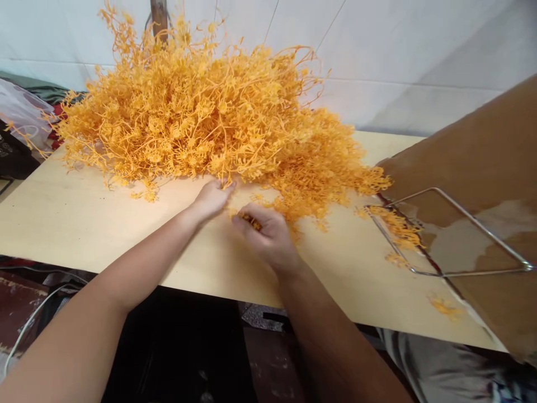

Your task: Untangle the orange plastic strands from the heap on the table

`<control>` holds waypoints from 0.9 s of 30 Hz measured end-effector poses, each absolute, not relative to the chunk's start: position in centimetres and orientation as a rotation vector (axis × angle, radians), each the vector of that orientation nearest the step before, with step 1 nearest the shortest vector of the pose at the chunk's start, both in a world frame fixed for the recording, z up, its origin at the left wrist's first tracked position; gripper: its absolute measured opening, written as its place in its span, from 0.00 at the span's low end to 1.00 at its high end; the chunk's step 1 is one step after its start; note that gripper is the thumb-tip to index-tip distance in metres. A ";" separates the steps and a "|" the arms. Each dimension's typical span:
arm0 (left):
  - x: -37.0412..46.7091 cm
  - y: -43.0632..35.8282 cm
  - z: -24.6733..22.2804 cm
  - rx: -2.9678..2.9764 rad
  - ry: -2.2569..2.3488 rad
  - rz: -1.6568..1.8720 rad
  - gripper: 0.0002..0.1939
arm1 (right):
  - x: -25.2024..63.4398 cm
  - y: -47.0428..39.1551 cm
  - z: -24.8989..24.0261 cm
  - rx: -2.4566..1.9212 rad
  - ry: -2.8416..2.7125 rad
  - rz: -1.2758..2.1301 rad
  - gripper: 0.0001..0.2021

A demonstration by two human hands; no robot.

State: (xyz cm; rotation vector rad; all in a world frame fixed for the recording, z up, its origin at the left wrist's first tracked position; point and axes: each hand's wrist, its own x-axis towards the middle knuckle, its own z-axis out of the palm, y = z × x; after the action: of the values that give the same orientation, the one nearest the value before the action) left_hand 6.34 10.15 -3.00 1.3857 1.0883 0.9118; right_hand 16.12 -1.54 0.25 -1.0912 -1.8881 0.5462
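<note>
A big heap of orange, artificial-looking flower sprigs covers the back of the pale tabletop. At the heap's front edge, my left hand is closed on a thin orange sprig; its fingertips are partly hidden. My right hand is closed just to the right and nearer to me. Small orange sprig pieces show between its thumb and curled fingers. The two hands are apart.
At right stands a large brown cardboard box, with a bent metal wire frame against it. Loose orange sprigs lie by the frame. A tiled wall rises behind. A plastic bag is at far left.
</note>
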 end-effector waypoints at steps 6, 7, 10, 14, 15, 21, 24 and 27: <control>5.7 10.1 -3.0 1.520 1.116 0.844 0.12 | 16.4 -2.5 1.7 -1.227 -1.974 0.406 0.07; 5.5 9.7 -2.7 1.501 1.059 0.821 0.12 | 17.7 -1.7 1.6 -1.348 -1.863 0.361 0.06; 4.6 8.5 -1.6 1.451 0.977 0.750 0.11 | 22.7 0.7 1.3 -1.621 -1.547 0.182 0.10; 3.7 7.9 -0.5 1.501 0.943 0.612 0.13 | 27.5 2.3 0.9 -1.986 -1.335 0.042 0.19; 3.5 7.9 -0.4 1.506 0.928 0.594 0.13 | 28.0 2.4 0.9 -2.025 -1.290 0.015 0.20; 1.6 7.2 -0.4 1.469 0.877 0.501 0.13 | 27.2 4.5 1.5 -1.794 -1.249 0.163 0.18; 0.1 6.6 -0.6 1.417 0.813 0.495 0.14 | 25.8 7.3 2.9 -1.643 -1.215 0.356 0.21; -0.8 6.3 -0.7 1.384 0.758 0.498 0.13 | 24.3 10.7 4.5 -1.566 -1.262 0.431 0.27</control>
State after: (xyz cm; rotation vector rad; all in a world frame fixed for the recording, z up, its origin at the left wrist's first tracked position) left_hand -0.84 6.28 -0.71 1.3839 0.7577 0.4978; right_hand 24.31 10.65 4.49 -1.5661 -1.2624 0.4313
